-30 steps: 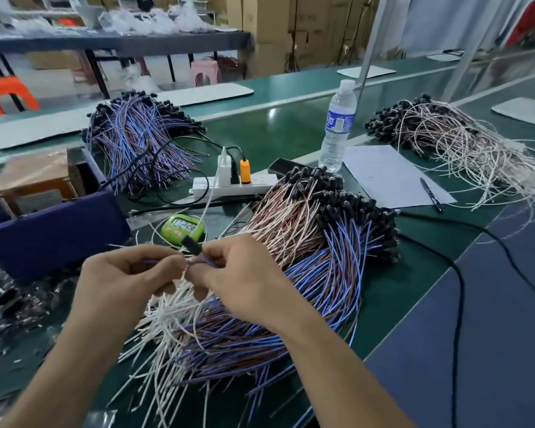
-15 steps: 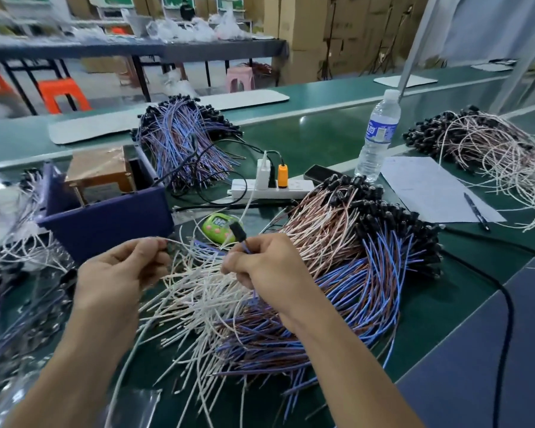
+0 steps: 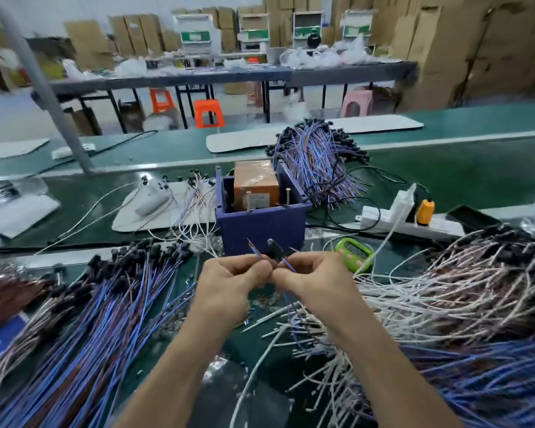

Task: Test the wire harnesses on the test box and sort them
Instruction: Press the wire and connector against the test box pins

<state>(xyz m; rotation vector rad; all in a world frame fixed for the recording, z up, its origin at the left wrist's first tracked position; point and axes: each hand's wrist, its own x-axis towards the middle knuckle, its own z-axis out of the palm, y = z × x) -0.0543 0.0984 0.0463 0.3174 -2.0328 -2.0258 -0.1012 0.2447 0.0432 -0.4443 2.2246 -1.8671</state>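
Observation:
My left hand [image 3: 233, 278] and my right hand [image 3: 314, 278] meet just in front of the dark blue test box [image 3: 261, 225]. Together they pinch one short wire harness [image 3: 275, 253] with a black connector and blue and brown leads. Its bare lead tips stick up from my left fingers. An orange-brown block [image 3: 254, 183] with two upright pins sits inside the box. A pile of blue harnesses [image 3: 84, 319] lies at the left. A bigger pile of white, pink and blue harnesses [image 3: 439, 307] lies at the right.
A green digital timer [image 3: 354, 251] lies right of the box. Behind it is a white power strip [image 3: 396, 220] with an orange plug [image 3: 425, 210]. Another blue harness bundle [image 3: 317, 162] sits behind the box. White mats [image 3: 155, 211] with a few loose harnesses lie at the left.
The view has swung left, bringing the test box to the middle. My hands have come together again and lifted the harness up in front of the box.

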